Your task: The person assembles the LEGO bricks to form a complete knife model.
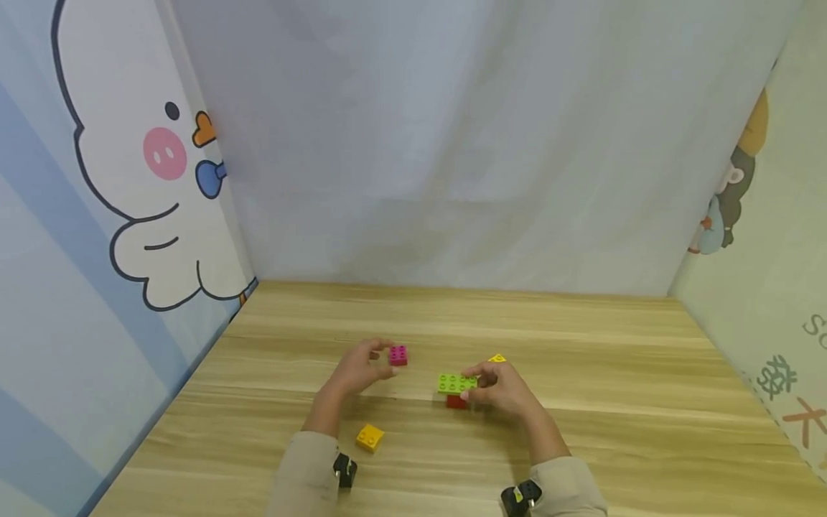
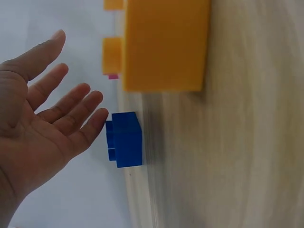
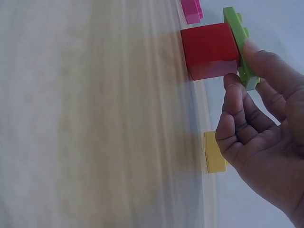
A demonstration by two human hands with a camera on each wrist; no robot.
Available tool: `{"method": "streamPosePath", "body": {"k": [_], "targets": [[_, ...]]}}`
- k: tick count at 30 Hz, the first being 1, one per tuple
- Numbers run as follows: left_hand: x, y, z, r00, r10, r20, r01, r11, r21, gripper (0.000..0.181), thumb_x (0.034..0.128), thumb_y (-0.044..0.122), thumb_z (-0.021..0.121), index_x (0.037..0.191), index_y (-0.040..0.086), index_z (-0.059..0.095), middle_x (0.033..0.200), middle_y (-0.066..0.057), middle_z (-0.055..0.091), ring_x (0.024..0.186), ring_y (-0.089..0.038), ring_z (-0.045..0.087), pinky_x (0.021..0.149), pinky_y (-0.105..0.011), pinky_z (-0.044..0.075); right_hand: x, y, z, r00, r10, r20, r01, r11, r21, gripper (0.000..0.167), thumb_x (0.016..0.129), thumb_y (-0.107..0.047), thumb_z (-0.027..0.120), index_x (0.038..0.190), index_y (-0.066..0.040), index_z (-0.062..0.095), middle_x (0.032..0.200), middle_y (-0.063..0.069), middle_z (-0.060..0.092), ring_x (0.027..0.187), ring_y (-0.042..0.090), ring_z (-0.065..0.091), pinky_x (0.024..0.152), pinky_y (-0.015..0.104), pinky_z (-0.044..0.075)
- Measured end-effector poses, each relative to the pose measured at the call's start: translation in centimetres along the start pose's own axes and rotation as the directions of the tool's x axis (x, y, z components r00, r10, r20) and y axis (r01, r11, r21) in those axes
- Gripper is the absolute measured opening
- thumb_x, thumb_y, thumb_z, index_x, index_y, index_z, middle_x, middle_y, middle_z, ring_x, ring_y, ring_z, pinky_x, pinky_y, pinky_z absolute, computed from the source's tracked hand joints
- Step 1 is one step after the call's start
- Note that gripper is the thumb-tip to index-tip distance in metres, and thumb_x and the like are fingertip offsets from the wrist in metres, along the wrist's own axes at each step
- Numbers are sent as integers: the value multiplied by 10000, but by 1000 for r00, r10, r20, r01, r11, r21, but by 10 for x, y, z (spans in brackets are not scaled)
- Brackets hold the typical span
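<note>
My right hand pinches the right end of a flat lime-green brick between thumb and fingers. That piece lies across the top of a red brick on the table and overhangs it. My left hand is held above the table, its fingers apart and nothing between them. Just right of its fingertips stands a magenta brick. In the left wrist view a blue brick appears by the little finger; the head view does not show it.
A yellow brick lies near the left forearm, on the side toward me. Another yellow brick stands behind the right hand, partly hidden by it. The wooden table ends at a pale curtain at the back.
</note>
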State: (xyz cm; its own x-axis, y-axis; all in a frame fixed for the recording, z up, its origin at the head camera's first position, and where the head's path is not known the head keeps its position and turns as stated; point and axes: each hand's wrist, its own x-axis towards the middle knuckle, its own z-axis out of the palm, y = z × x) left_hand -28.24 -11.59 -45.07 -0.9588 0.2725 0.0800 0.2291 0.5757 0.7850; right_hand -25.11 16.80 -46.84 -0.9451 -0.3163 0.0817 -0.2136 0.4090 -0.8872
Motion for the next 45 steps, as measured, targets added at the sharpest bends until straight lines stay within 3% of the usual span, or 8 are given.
{"method": "streamPosePath", "body": {"k": [13,23,31,38,45], "targets": [[22,-11,1,998,-52,20,53,999,-14,498,780,98,754,1233,7,566,1216,-181,546,1095,-352,514,880,-461,444,3,1,0,1000,19,5,-19,1000,-10,348,756,-99,771,1066,10,657,777,44,560,722,177,496,607,310,435],[30,-20,6,995,-87,46,88,996,-24,509,768,68,760,1232,-7,562,1182,-173,563,1070,-330,534,880,-439,449,2,-3,1,1000,21,11,-22,1000,4,344,748,-69,771,1061,27,665,754,38,563,703,177,498,594,306,439],[38,-22,9,992,-125,7,124,992,36,449,737,60,782,1148,-7,612,982,-82,596,912,-234,538,816,-397,455,3,-3,1,1000,6,3,-6,1000,-2,356,744,-42,766,1070,54,659,752,31,583,691,166,510,575,283,448],[39,-22,12,990,-144,2,143,985,93,374,744,89,784,1085,24,646,965,-76,592,895,-236,536,806,-408,456,2,-1,2,1000,27,12,-27,1000,5,355,745,-43,765,1069,53,657,728,35,568,670,162,507,556,280,447],[43,-25,14,989,-147,-11,147,985,84,327,758,101,777,1051,33,649,958,-67,586,893,-237,536,785,-395,462,2,0,1,1000,29,-12,-29,1000,-4,343,736,-42,771,1051,45,665,737,33,562,686,166,486,564,277,431]]}}
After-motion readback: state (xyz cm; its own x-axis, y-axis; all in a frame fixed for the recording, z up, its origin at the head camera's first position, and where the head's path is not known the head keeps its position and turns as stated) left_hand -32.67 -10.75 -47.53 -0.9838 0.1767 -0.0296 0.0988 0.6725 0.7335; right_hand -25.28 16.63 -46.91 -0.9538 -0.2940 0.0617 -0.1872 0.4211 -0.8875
